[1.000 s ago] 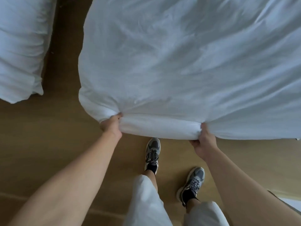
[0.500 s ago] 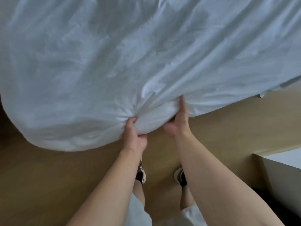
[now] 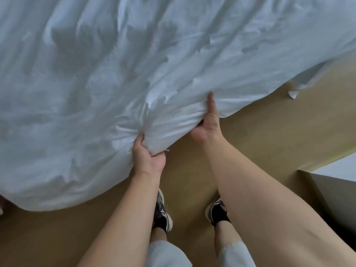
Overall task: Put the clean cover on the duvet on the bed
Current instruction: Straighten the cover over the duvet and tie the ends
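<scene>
A large white duvet in its white cover (image 3: 134, 74) fills the upper part of the view, billowing and wrinkled, its near edge hanging over the wooden floor. My left hand (image 3: 148, 157) grips a bunched fold of that near edge. My right hand (image 3: 208, 124) grips the same edge a little to the right and higher, thumb lying up along the fabric. A loose corner of the cover (image 3: 292, 93) dangles at the right. The bed itself is hidden beneath the fabric.
Tan wooden floor (image 3: 269, 132) lies below the duvet edge. My two feet in dark sneakers (image 3: 161, 214) stand close to it. A grey and white piece of furniture (image 3: 331, 189) sits at the right, near my right arm.
My hands, wide apart a second ago, came close together on the duvet edge. The duvet has billowed across the whole view and hidden the pillow at the left.
</scene>
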Demonstrator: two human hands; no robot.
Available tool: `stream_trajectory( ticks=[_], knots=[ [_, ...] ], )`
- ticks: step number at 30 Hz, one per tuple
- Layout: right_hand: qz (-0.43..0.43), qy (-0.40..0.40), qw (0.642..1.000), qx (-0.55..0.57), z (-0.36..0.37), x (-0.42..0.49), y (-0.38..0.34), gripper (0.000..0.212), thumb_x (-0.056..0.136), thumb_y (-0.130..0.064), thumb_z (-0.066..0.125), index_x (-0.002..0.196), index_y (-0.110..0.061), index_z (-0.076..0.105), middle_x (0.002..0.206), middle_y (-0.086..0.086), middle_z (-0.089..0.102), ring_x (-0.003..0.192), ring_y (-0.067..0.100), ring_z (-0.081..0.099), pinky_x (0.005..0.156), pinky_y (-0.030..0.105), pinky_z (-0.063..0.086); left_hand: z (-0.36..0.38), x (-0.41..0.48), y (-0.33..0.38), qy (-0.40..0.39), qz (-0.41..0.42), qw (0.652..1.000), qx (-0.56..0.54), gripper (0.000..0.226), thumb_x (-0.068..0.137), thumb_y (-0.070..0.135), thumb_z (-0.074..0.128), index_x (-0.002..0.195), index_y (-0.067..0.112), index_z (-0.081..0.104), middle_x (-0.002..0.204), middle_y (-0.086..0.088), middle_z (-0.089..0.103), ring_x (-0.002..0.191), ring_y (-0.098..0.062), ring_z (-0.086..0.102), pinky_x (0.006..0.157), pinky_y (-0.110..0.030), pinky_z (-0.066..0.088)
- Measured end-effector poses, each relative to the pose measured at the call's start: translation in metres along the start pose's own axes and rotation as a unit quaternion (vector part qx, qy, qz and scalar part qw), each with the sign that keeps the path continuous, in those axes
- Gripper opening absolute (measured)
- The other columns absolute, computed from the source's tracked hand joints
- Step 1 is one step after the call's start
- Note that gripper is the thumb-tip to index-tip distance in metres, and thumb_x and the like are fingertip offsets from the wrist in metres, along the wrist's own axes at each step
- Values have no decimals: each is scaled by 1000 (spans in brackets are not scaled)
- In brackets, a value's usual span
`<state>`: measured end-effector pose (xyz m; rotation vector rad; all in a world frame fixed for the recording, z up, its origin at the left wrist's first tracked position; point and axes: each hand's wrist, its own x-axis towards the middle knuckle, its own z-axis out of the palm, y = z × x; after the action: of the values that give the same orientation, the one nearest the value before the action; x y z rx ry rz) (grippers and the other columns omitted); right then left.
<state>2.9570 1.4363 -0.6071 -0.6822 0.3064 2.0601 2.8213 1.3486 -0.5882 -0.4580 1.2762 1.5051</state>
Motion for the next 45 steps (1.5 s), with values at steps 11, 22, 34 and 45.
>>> stream_trajectory(
  ticks=[11, 22, 34, 45],
  knots=[
    [33, 130, 983, -122, -2, -19, 9, 53, 91, -32, 72, 134, -3, 62, 131, 20, 65, 121, 38, 63, 109, 52, 45, 43, -20, -44, -72, -125, 987, 76, 60, 85, 60, 69, 128, 19, 69, 124, -9, 72, 113, -29, 70, 101, -43, 54],
    [-21, 3, 998, -65, -4, 9, -119, 56, 96, -48, 59, 136, -10, 61, 133, 17, 65, 122, 38, 62, 102, 52, 51, 85, -11, -69, -132, -70, 988, 46, 60, 86, 56, 72, 136, 24, 64, 134, -8, 67, 123, -33, 64, 106, -46, 49],
    [-55, -40, 998, -3, -3, 13, -259, 75, 83, -56, 71, 141, -10, 57, 140, 18, 60, 127, 42, 58, 106, 60, 45, 175, -33, -158, -48, -40, 998, 17, 43, 87, 41, 74, 124, 18, 70, 117, -10, 75, 104, -33, 73, 86, -42, 60],
    [-40, 40, 998, -42, -32, 5, -275, 64, 82, -41, 81, 134, -8, 64, 129, 17, 67, 116, 39, 66, 102, 57, 50, 247, -14, -214, -96, -66, 988, 103, 43, 97, 38, 58, 130, 13, 67, 124, -13, 71, 118, -34, 66, 105, -48, 50]
  ],
)
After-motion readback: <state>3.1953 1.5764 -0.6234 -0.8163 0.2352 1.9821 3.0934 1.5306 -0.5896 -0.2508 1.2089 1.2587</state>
